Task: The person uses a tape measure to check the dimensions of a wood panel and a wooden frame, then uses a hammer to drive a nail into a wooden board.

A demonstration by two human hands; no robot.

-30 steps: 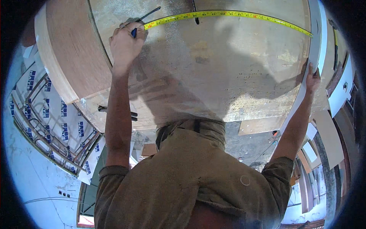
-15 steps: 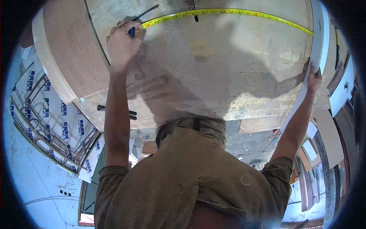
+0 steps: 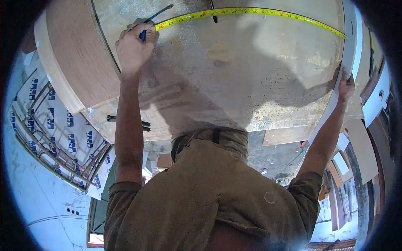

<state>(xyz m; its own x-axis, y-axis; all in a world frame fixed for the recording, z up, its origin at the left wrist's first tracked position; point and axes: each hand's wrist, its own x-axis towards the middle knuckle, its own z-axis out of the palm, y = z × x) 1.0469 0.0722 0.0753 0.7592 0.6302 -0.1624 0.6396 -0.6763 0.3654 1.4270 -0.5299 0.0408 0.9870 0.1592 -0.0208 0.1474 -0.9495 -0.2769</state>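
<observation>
A yellow tape measure (image 3: 234,11) stretches in an arc over a large worn wooden board (image 3: 234,75). At the tape's left end my left hand (image 3: 135,48) is closed on it, with a dark blue piece (image 3: 143,36) showing between the fingers. The tape's far end meets a long pale strip (image 3: 348,46) along the board's right side. My right hand (image 3: 346,85) is closed around this strip, lower down from the tape's end. A thin dark rod (image 3: 161,12) sticks out beyond my left hand; whether I hold it is unclear.
A reddish-brown wood panel (image 3: 79,50) lies on the board's left. Dark-handled tools (image 3: 145,126) lie partly under my left forearm, and a dark slim object (image 3: 214,16) lies beneath the tape. Bent metal frames (image 3: 54,146) stand lower left; sheet offcuts (image 3: 356,146) stack at right.
The tape and my left hand have shifted very slightly to the left and away from me. My right hand keeps its grip on the strip.
</observation>
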